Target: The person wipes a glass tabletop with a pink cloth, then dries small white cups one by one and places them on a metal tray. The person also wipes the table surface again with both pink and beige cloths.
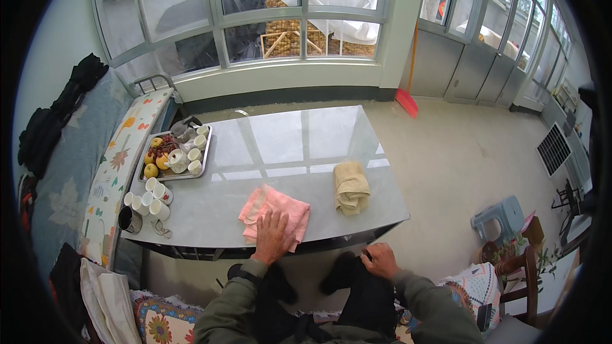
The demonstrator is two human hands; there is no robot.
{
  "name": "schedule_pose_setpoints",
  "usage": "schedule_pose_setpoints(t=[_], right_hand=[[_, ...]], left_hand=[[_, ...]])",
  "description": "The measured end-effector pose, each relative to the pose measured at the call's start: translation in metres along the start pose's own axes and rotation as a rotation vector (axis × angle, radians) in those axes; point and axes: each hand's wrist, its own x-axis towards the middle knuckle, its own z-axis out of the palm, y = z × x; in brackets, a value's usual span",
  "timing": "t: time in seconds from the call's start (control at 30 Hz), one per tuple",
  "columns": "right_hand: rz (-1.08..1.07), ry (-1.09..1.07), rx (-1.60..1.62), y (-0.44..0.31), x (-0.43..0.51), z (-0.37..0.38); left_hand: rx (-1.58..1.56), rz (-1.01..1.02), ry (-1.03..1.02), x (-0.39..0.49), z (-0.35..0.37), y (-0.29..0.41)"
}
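My left hand (271, 236) lies palm down on a folded pink towel (296, 205), its fingers slightly apart. The towel sits near the front edge of a shiny grey table (282, 148), with one corner hanging at the edge. To its right, apart from it, lies a folded tan towel (351, 186). My right hand (381, 260) rests at my knee in front of the table, its fingers curled in. No object shows in it, though the inside of the palm is hidden.
A metal tray (206, 153) on the table's left holds fruit, a teapot (177, 160) and cups. Several white cups (159, 209) and a dark cup (130, 220) stand before it. A blue plastic stool (499, 217) and a red dustpan (407, 103) are on the floor at right.
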Motion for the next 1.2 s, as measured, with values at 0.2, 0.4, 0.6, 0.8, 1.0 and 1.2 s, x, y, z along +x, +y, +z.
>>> schedule_pose_setpoints(t=[0.2,0.4,0.6,0.8,1.0,1.2], right_hand=[[0.001,0.02,0.008,-0.003,0.0,0.001],[-0.01,0.015,0.033,0.001,-0.001,0.003],[0.02,-0.017,0.009,-0.002,0.001,0.0],[0.027,-0.01,0.0,-0.006,0.006,-0.003],[-0.052,-0.068,-0.003,-0.011,0.014,-0.002],[-0.012,-0.095,0.091,-0.033,0.033,-0.002]], left_hand=[[0.012,0.061,0.025,0.003,-0.005,0.006],[-0.159,0.036,0.211,0.022,0.007,-0.003],[-0.707,-0.445,0.275,0.034,0.027,-0.047],[-1.091,-0.746,0.299,0.04,0.009,-0.11],[-0.862,-0.378,-0.174,0.025,-0.021,-0.066],[-0.651,-0.319,0.025,0.022,-0.054,-0.066]])
